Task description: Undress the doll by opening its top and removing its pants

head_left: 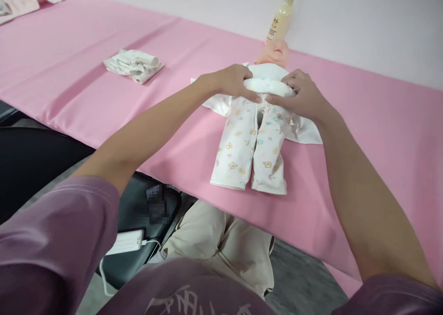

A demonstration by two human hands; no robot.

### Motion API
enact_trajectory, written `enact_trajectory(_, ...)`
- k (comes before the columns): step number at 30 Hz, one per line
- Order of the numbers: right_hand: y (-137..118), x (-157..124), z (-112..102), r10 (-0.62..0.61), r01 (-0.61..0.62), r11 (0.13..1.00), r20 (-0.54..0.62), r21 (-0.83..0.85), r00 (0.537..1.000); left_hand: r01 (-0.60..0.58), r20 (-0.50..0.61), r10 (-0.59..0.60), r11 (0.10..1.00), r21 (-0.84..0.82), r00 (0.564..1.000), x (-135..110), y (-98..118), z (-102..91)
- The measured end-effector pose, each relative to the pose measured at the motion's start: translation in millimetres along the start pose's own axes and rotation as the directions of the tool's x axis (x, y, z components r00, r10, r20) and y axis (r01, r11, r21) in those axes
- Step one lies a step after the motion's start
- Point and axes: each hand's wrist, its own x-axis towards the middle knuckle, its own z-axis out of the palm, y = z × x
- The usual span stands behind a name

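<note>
At eight o'clock from the printed trousers (pixel 237 144), a white device (pixel 128 241) is partly hidden by a purple sleeve (pixel 83 209). The trousers lie on the pink table (pixel 374 121), legs toward six. The left hand (pixel 238 80) and right hand (pixel 302 92) close on the bunched waistband (pixel 270 87), most fingertips hidden. A white top (pixel 308 131) shows partly beneath. At ten sits a folded cloth (pixel 133 65). Between twelve and one, a doll's head (pixel 277 52) hides the base of a bottle (pixel 280 23). Far off at ten, another cloth (pixel 29 1) is cut off.
</note>
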Motion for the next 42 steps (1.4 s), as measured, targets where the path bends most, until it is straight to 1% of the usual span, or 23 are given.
enact_trajectory(1, 2.6, -1.9, 3.5, -0.012, 0.012, 1.0, -0.033, -0.005, 0.999, -0.003, 0.006, 0.003, 1.0, -0.012, 1.0, -1.6, 0.8, 1.1)
enact_trajectory(3, 7.6, -6.4, 8.5, 0.002, -0.003, 1.0, -0.077, -0.019, 0.997, -0.011, 0.014, 0.011, 0.999, -0.043, 1.0, -4.1, 1.7, 4.4)
enact_trajectory(6, 10.8, -14.6, 9.7, 0.063, -0.063, 0.998, -0.07, -0.005, 0.996, -0.024, -0.003, 0.024, 0.997, -0.071, 1.0, -8.4, 2.0, 9.8)
enact_trajectory(11, 10.6, -31.9, 0.1, 0.126, -0.126, 0.992, 0.004, -0.01, 0.992, -0.024, -0.051, 0.021, 0.997, -0.067, 0.998, -21.2, 1.1, 15.7)
enact_trajectory(14, 15.1, -42.6, -5.2, 0.153, -0.153, 0.988, 0.058, -0.002, 0.986, -0.03, -0.051, 0.026, 0.997, -0.072, 0.998, -30.7, 1.1, 17.4)
enact_trajectory(16, 18.5, -48.4, -6.1, 0.161, -0.163, 0.986, 0.093, 0.015, 0.983, -0.031, -0.051, 0.027, 0.996, -0.08, 0.998, -36.5, 2.8, 18.1)
enact_trajectory(18, 19.5, -52.9, -4.2, 0.171, -0.175, 0.984, 0.102, 0.029, 0.98, -0.026, -0.061, 0.022, 0.997, -0.079, 0.998, -41.1, 5.6, 19.4)
enact_trajectory(20, 16.9, -57.2, 1.0, 0.187, -0.189, 0.981, 0.068, 0.032, 0.98, -0.017, -0.079, 0.012, 0.998, -0.062, 0.997, -44.4, 8.1, 22.8)
enact_trajectory(23, 8.5, -65.8, 13.2, 0.2, -0.199, 0.979, -0.029, 0.032, 0.979, -0.015, -0.125, 0.012, 0.999, -0.029, 0.992, -48.4, 8.5, 33.1)
enact_trajectory(27, -1.0, -80.8, 30.4, 0.177, -0.172, 0.984, -0.133, 0.045, 0.975, -0.009, -0.198, 0.0, 0.999, -0.046, 0.98, -54.3, 4.8, 49.9)
enact_trajectory(29, -2.7, -86.4, 36.1, 0.168, -0.16, 0.985, -0.16, 0.063, 0.973, -0.006, -0.212, -0.009, 0.998, -0.068, 0.977, -57.3, 4.3, 53.9)
enact_trajectory(31, -2.5, -89.1, 38.6, 0.169, -0.158, 0.984, -0.164, 0.079, 0.972, -0.008, -0.206, -0.011, 0.995, -0.096, 0.979, -60.3, 5.6, 53.2)
enact_trajectory(34, 0.0, -88.9, 36.5, 0.187, -0.173, 0.978, -0.126, 0.115, 0.974, -0.006, -0.174, -0.021, 0.988, -0.155, 0.984, -65.7, 9.1, 45.8)
enact_trajectory(37, 3.3, -87.3, 29.5, 0.199, -0.192, 0.967, -0.031, 0.166, 0.979, -0.005, -0.131, -0.021, 0.981, -0.194, 0.991, -72.5, 12.3, 36.7)
enact_trajectory(40, 3.8, -86.4, 22.6, 0.199, -0.205, 0.963, 0.054, 0.175, 0.979, -0.007, -0.076, -0.008, 0.981, -0.196, 0.997, -77.9, 14.6, 30.5)
enact_trajectory(42, 1.3, -86.3, 20.5, 0.225, -0.234, 0.958, 0.072, 0.165, 0.972, 0.0, -0.051, -0.01, 0.983, -0.185, 0.999, -79.5, 15.9, 28.9)
